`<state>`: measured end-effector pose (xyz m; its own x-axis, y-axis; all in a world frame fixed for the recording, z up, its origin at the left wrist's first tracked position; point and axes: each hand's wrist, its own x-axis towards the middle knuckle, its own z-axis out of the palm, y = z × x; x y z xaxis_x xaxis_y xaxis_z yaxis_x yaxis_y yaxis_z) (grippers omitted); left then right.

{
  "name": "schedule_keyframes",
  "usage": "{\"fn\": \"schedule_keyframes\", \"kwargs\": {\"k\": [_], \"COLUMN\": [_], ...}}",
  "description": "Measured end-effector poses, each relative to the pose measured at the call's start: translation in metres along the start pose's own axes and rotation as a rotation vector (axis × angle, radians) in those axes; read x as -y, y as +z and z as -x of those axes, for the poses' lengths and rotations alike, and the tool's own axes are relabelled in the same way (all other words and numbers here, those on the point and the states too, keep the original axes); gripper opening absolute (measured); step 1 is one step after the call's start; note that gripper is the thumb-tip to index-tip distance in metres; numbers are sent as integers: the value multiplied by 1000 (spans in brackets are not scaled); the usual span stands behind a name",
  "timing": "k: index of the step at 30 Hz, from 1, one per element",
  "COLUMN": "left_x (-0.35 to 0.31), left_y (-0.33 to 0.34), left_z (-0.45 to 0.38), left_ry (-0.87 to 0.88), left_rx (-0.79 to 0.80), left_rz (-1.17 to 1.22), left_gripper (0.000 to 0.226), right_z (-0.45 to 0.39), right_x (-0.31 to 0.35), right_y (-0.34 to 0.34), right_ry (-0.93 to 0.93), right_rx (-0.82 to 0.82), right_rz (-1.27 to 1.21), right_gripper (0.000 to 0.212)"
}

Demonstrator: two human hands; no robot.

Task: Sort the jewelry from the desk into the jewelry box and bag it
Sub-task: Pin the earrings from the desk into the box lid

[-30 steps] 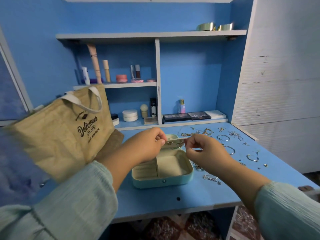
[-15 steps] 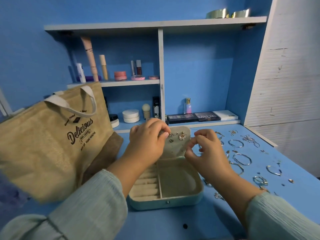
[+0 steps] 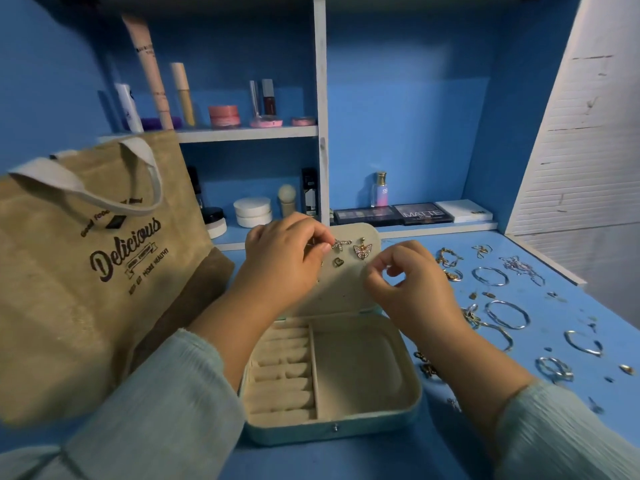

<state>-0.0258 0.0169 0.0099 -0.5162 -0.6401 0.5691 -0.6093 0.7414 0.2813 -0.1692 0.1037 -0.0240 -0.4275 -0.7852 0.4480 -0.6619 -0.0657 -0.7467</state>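
An open teal jewelry box (image 3: pixel 408 400) with a cream lining sits on the blue desk (image 3: pixel 554 341). Its raised lid (image 3: pixel 332 289) carries a butterfly earring (image 3: pixel 362 250), a small heart earring (image 3: pixel 337 261) and a star-shaped earring (image 3: pixel 341 243). My left hand (image 3: pixel 284 258) pinches the star-shaped earring against the lid. My right hand (image 3: pixel 405 282) hovers at the lid's right edge with thumb and forefinger curled together; whether it holds anything is hidden. The box's ring rolls and large compartment hold nothing.
A tan "Delicious" tote bag (image 3: pixel 86 271) stands left of the box. Several bangles (image 3: pixel 507 313), rings and earrings lie scattered on the desk at the right. Cosmetics fill the shelves (image 3: pixel 242 133) behind, with eyeshadow palettes (image 3: pixel 422 213) at the back.
The view has moved closer and lower over the box. Both hands have stayed at the lid; my right hand has drawn slightly away from the earrings toward the lid's right edge.
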Motion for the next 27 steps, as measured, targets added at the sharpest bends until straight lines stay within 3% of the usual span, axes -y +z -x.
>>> {"fn": "schedule_keyframes", "kwargs": {"k": [16, 27], "left_x": [4, 3], "left_y": [8, 10], "left_z": [9, 15], "left_ry": [72, 115], "left_rx": [-110, -188], "left_rz": [-46, -62], "left_gripper": [4, 20], "right_z": [-1, 3], "right_x": [-4, -5], "right_y": [8, 6], "right_ry": [-31, 9], "right_rx": [-73, -113], "right_rz": [-62, -117], "right_gripper": [21, 9]}}
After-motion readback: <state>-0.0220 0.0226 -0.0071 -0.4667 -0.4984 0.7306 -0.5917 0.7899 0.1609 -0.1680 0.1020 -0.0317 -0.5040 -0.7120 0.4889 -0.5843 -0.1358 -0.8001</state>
